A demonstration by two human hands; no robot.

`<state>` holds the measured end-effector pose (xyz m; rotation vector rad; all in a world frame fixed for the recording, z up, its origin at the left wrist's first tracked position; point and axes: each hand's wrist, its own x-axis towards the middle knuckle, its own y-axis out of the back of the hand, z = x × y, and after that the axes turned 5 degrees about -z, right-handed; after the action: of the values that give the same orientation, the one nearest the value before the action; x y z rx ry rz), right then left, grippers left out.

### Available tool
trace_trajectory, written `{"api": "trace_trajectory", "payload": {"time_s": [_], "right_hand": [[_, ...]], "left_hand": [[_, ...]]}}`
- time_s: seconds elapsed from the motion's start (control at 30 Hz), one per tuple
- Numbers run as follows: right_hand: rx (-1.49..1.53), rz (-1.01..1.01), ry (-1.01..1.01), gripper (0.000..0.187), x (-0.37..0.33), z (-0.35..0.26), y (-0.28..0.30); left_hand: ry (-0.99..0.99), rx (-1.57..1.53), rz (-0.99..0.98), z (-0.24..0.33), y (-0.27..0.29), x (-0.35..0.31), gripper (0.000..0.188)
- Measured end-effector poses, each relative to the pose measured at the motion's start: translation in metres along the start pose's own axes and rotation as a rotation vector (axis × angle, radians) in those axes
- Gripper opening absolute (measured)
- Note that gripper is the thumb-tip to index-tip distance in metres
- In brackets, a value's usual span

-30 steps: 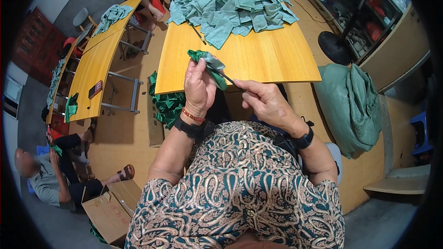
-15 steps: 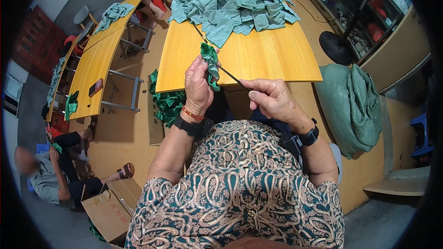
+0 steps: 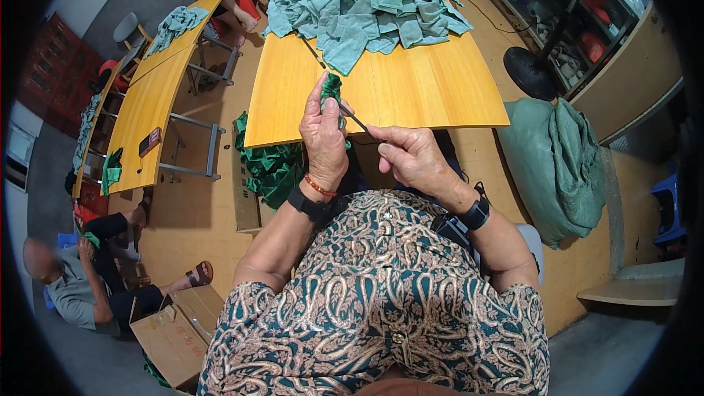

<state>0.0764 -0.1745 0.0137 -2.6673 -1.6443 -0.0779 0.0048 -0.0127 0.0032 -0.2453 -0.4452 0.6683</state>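
Observation:
My left hand [image 3: 323, 136] is closed round a crumpled dark green cloth piece [image 3: 332, 88], its upper end poking out above the fingers. A thin dark rod [image 3: 357, 120] runs from the cloth down to my right hand [image 3: 411, 155], which pinches the rod's lower end. Both hands are just over the near edge of the yellow table [image 3: 425, 88]. On the far part of that table lies a big heap of pale green cloth pieces [image 3: 367, 7]. Where the rod's tip enters the cloth is hidden by my left fingers.
Below the table's left side stands a box of dark green cloth pieces [image 3: 271, 176]. A large green sack [image 3: 554, 169] sits to the right, near a black fan base [image 3: 529, 73]. At left are another long table [image 3: 139, 110], a seated co-worker [image 3: 81, 286] and a cardboard box [image 3: 176, 337].
My right hand has moved slightly left, toward my left hand, with the rod. My left fingers have wrapped further over the cloth, so less of it shows.

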Motion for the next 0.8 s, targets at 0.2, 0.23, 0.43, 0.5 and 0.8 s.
{"api": "trace_trajectory", "payload": {"time_s": [0.2,0.23,0.43,0.5,0.8], "right_hand": [[0.1,0.021,-0.01,0.033,0.014,0.006,-0.005],[0.149,0.024,-0.025,0.033,0.015,0.006,-0.006],[0.514,-0.052,0.002,0.036,0.013,0.002,0.001],[0.593,-0.09,0.003,0.035,0.015,0.001,-0.001],[0.457,-0.204,-0.074,0.034,0.002,-0.001,0.015]], "left_hand": [[-0.071,0.175,-0.058,-0.018,-0.009,-0.012,0.062],[-0.091,0.183,-0.054,-0.019,-0.011,-0.015,0.063],[0.114,-0.026,-0.093,-0.011,-0.008,-0.011,0.047],[0.192,-0.077,-0.114,-0.007,-0.003,-0.009,0.043],[0.212,-0.189,-0.061,0.001,0.007,-0.001,0.036]]}}
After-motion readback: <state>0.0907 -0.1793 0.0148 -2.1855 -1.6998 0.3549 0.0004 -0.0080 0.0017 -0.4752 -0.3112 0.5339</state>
